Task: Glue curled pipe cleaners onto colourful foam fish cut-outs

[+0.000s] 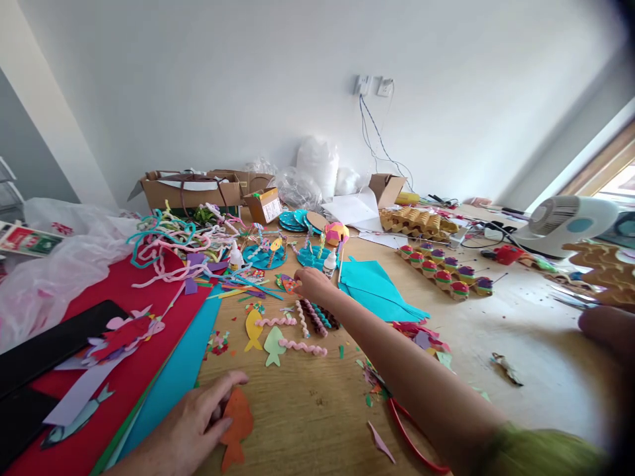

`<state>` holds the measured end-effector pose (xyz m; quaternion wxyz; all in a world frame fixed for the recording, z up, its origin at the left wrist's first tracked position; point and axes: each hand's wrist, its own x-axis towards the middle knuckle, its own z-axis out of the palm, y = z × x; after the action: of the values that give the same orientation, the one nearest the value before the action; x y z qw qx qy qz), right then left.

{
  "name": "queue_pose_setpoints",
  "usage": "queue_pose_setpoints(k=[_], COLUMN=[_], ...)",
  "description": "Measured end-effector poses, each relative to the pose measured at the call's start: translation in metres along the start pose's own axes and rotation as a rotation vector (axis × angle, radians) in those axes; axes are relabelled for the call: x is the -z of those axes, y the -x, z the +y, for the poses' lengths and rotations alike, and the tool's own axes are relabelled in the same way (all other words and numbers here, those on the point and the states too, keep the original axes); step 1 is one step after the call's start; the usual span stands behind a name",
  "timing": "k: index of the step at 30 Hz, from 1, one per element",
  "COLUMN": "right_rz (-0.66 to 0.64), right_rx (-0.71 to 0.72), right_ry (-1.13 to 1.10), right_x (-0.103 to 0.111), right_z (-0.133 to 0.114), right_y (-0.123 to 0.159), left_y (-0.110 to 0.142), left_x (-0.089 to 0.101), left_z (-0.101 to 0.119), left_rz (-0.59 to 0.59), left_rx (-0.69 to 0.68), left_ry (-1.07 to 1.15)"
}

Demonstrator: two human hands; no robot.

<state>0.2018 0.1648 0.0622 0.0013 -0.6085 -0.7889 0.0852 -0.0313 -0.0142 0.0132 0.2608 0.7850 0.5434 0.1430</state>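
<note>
Reaching across the wooden table (pixel 297 396), right hand (pixel 313 284) extended, knuckles up.
Left hand (pixel 191 420), fingers curled, grasps an orange paper fish (pixel 239 423) at the near side; whether the right grips anything beside the glue bottle (pixel 329 265) cannot be told. A white wall (pixel 223 79) rises behind.

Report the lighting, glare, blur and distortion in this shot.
Head view: daylight seemingly from the wood-framed window at right; head view: pale glare on the right side of the brown wooden table; head view: green fabric sleeve blurred at lower right, dark blur in the right corners; head view: wide-angle distortion, edges of the white wall slanting.
</note>
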Motion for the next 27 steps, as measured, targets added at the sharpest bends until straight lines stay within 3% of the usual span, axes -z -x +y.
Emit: queue_pose_setpoints(k=[3,10,19,27], right_rz=[-0.068,-0.156,-0.223,-0.296], right_rx=[-0.022,-0.004,0.003,-0.004], right_ry=[0.047,0.113,0.154,0.167], right_x=[-0.007,-0.011,-0.007,0.003], right_z=[0.001,0.000,-0.004,-0.011], right_y=[-0.021,-0.041,-0.044,-0.046], left_y=[0.004,0.010,0.010,0.009], left_x=[-0.001,-0.003,0.000,0.005], left_z=[-0.005,-0.015,-0.004,-0.002], left_rz=[-0.008,0.166,0.208,0.242], left_rx=[-0.054,-0.330,-0.392,-0.444], left_ry=[-0.056,-0.111,-0.258,-0.256])
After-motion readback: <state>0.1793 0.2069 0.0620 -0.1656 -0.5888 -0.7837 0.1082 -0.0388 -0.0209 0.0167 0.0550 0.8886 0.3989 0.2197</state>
